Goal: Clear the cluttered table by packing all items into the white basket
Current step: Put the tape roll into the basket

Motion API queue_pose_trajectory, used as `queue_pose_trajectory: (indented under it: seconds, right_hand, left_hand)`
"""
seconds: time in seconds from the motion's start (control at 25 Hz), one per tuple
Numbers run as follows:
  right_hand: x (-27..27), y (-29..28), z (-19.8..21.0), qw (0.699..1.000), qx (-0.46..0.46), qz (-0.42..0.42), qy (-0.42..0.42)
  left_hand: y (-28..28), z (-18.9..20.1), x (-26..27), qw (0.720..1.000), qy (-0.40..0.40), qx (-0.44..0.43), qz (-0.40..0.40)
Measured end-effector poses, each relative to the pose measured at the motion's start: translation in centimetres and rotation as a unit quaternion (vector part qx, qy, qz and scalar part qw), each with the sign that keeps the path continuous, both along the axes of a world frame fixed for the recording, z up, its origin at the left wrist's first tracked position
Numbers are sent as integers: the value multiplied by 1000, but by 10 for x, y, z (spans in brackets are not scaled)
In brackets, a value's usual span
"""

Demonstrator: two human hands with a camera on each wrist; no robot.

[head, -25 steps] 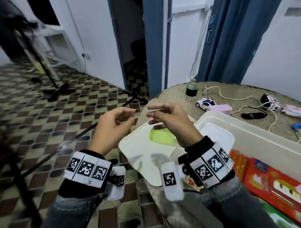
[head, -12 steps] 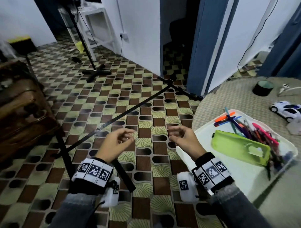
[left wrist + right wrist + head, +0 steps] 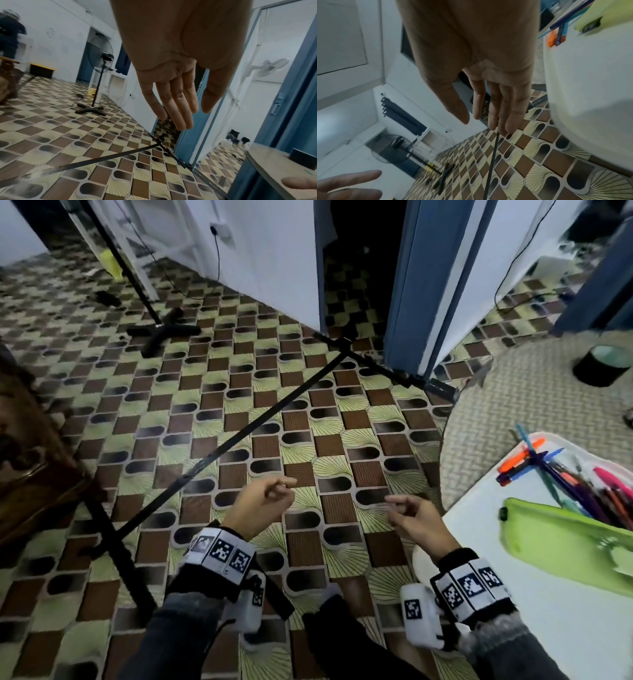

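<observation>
My left hand (image 3: pixel 279 489) and right hand (image 3: pixel 399 505) hover over the patterned floor, just left of the table (image 3: pixel 513 392). Both hold nothing, and their fingers are loosely bent. The left wrist view shows the left hand (image 3: pixel 185 115) with its fingers nearly straight. So are the right hand's (image 3: pixel 481 121) in the right wrist view. A white tray (image 3: pixel 513 628) juts over the table edge at the right. On it lie a green pencil case (image 3: pixel 565 542) and several coloured pens (image 3: pixel 575 484). The white basket is out of view.
A black tape roll (image 3: pixel 599 366) stands on the table's far side. Black tripod legs (image 3: pixel 239 440) cross the floor ahead of my hands. A fan stand base (image 3: pixel 161 332) sits farther back, dark wooden furniture (image 3: pixel 30 474) at the left, a blue door frame (image 3: pixel 411 302) behind.
The view has swung left and down off the table. Both hands moved from above the tray out over the floor. The basket and the toys have left the view.
</observation>
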State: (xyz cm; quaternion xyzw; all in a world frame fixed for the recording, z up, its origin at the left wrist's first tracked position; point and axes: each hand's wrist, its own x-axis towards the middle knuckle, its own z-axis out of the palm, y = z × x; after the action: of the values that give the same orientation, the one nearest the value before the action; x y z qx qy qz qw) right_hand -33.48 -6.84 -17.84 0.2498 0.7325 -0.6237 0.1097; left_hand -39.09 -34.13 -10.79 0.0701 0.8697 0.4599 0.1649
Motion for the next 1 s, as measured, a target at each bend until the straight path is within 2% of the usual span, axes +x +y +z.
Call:
queue_pose_trajectory:
  seconds: [0.16, 0.36, 0.6, 0.76, 1.0]
  right_hand:
    - [-54, 12, -11, 997, 4, -74, -25]
    - [-99, 32, 0, 993, 32, -113, -17]
    - [-139, 76, 13, 967, 37, -250, -5]
    - [-162, 97, 17, 941, 23, -336, 1]
    - [-170, 118, 14, 905, 18, -425, -17]
  left_hand:
    - [29, 2, -87, 997, 3, -4, -75]
    - [80, 8, -170, 988, 18, -7, -150]
    - [161, 16, -257, 962, -13, 14, -272]
    - [222, 10, -309, 925, 2, 33, -377]
    - [313, -9, -348, 865, 26, -15, -501]
